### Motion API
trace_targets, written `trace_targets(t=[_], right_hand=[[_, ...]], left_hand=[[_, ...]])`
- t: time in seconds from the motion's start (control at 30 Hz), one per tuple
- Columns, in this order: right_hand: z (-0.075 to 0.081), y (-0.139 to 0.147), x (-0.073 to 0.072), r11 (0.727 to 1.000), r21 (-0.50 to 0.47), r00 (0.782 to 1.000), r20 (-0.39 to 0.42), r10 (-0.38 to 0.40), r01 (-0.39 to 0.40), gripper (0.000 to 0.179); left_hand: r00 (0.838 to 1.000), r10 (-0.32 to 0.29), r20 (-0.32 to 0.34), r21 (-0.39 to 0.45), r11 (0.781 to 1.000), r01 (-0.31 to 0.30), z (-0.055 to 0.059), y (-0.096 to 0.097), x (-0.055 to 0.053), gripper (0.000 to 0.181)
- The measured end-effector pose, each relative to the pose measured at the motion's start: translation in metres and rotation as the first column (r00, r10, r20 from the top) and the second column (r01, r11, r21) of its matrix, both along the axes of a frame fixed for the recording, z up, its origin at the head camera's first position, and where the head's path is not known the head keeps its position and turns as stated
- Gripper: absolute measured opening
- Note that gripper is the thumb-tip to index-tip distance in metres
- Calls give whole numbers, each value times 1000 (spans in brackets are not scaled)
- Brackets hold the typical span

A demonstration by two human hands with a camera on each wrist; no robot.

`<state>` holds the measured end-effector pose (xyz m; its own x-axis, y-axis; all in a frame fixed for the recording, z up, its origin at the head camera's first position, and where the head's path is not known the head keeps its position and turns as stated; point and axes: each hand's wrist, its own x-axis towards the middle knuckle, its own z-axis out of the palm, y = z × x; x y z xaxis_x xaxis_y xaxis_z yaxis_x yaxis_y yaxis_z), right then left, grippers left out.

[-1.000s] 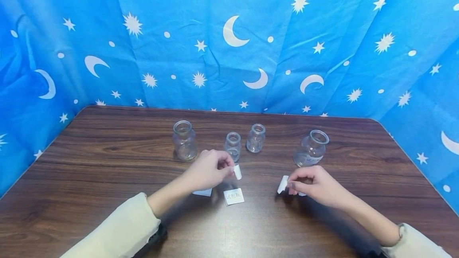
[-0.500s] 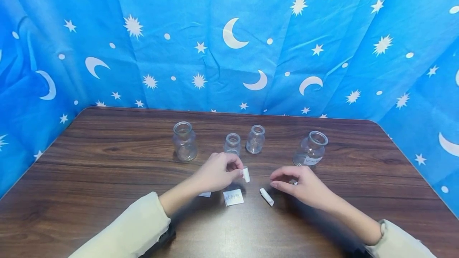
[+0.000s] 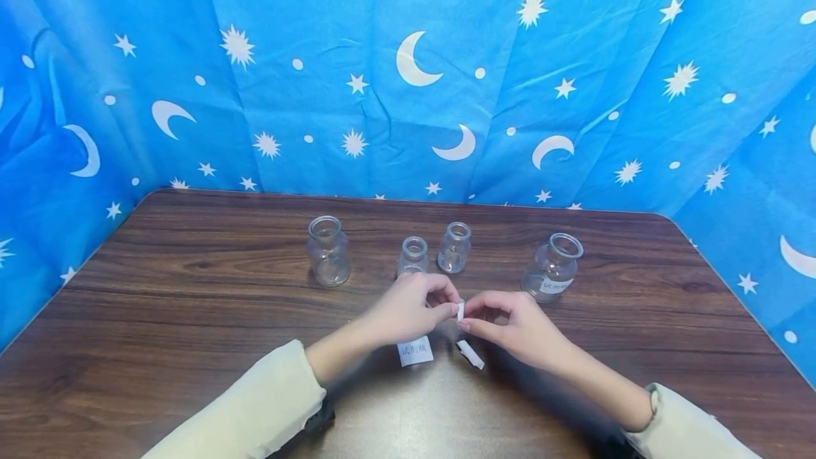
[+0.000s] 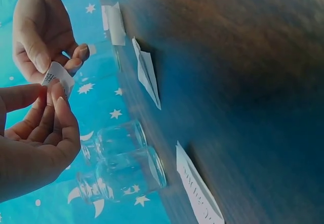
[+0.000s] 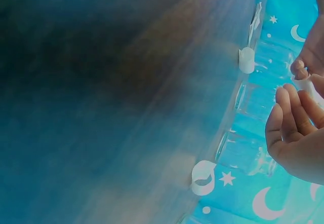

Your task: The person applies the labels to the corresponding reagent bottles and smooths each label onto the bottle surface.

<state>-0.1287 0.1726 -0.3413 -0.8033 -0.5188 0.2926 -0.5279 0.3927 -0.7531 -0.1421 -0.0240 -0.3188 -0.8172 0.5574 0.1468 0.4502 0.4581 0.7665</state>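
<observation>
Over the middle of the table, my left hand [image 3: 411,312] pinches a small white sticky label [image 3: 461,310] between thumb and fingers. My right hand [image 3: 519,324] meets it there, thumb and fingertips on the label's other edge. Dark print shows on the label [image 4: 62,75] in the left wrist view, where the label bends slightly. Just below the hands lies a folded white paper strip [image 3: 470,355]. Left of that is a flat white label with handwritten-looking characters [image 3: 416,351], partly covered by my left hand.
Behind the hands stand two small glass jars [image 3: 455,250], the nearer one partly hidden. A larger glass jar [image 3: 329,253] is at left, and a wide jar [image 3: 553,268] bearing a label is at right. A curled white paper piece [image 5: 203,178] lies on the table in the right wrist view.
The right hand let go of a folded paper strip, which dropped onto the table, then moved left to the label. The left hand carried the label rightward, and both hands now meet.
</observation>
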Motion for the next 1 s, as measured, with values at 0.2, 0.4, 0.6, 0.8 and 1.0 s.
trace_targets(t=[0.2, 0.4, 0.6, 0.8, 1.0], right_hand=[[1, 1, 0, 1000, 19, 1000, 24, 6, -7, 5], [3, 4, 0, 1000, 22, 995, 95, -10, 8, 7], [5, 7, -1, 1000, -31, 981, 194, 3, 3, 10], [8, 9, -3, 995, -92, 974, 221, 57, -37, 12], [8, 9, -6, 993, -114, 969, 239, 61, -35, 13]], left_hand=[[1000, -31, 4, -5, 1000, 31, -2, 0, 0, 4], [1000, -16, -8, -8, 1000, 16, -3, -4, 0, 5], [999, 19, -32, -36, 999, -20, -4, -9, -2, 6], [998, 44, -33, -63, 997, -46, -4, -11, -4, 7], [998, 17, -67, -60, 998, -21, -6, -8, -8, 6]])
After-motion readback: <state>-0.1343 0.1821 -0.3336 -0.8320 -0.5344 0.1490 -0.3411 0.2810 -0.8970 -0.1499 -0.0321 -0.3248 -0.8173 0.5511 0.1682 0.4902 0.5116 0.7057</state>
